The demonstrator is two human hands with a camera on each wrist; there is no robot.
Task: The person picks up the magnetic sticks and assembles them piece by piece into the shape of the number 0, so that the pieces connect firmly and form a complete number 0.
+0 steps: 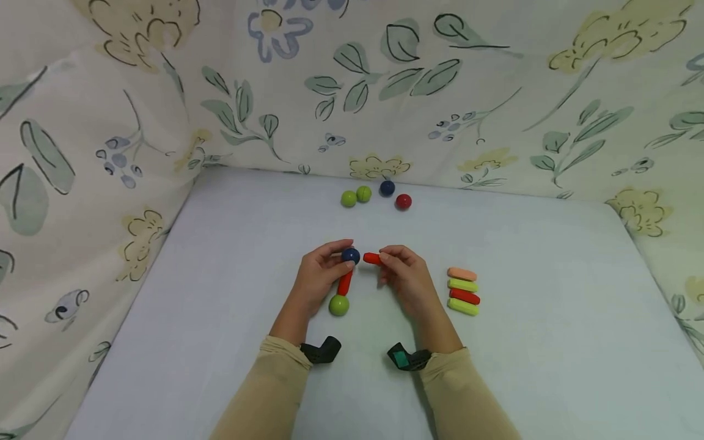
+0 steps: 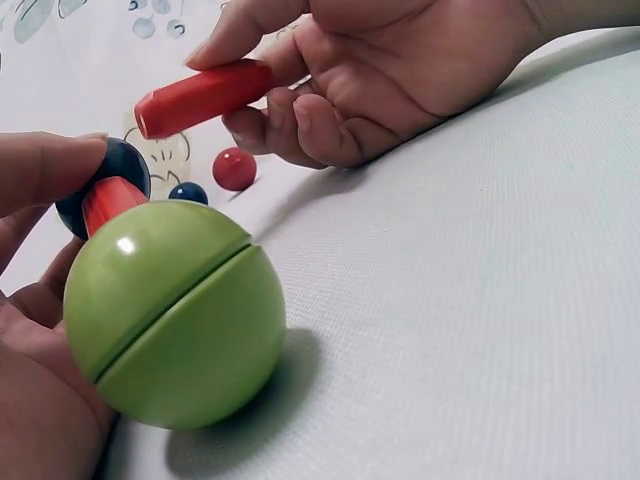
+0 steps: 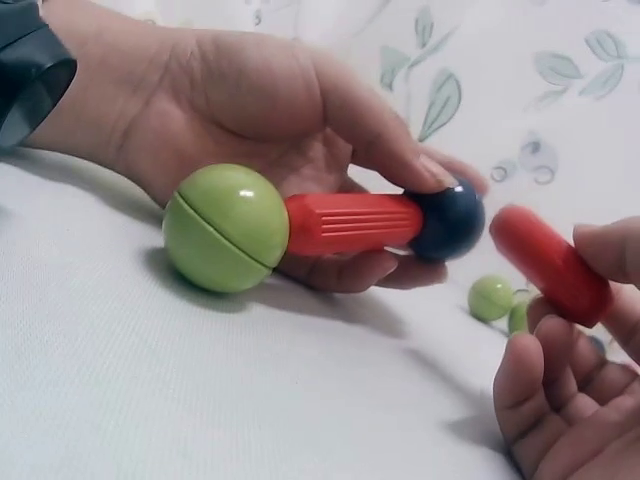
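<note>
My left hand [image 1: 321, 272] pinches a dark blue ball [image 1: 350, 255] between thumb and fingers. From that ball a ridged red rod [image 3: 355, 222] runs to a green ball [image 2: 175, 315], the three joined in one piece. The green ball has a groove round it and sits on or just above the white surface; I cannot tell which. My right hand [image 1: 406, 275] pinches a second red rod [image 2: 203, 97] by one end. Its free end points at the blue ball, with a small gap between them in the right wrist view.
To the right of my right hand lie an orange rod [image 1: 462, 274], a red rod [image 1: 464, 297] and two yellow-green rods [image 1: 463, 285] in a stack. At the back are two green balls [image 1: 349, 198], a blue ball [image 1: 387, 187] and a red ball [image 1: 404, 201]. Floral cloth [image 1: 374, 122] hangs behind.
</note>
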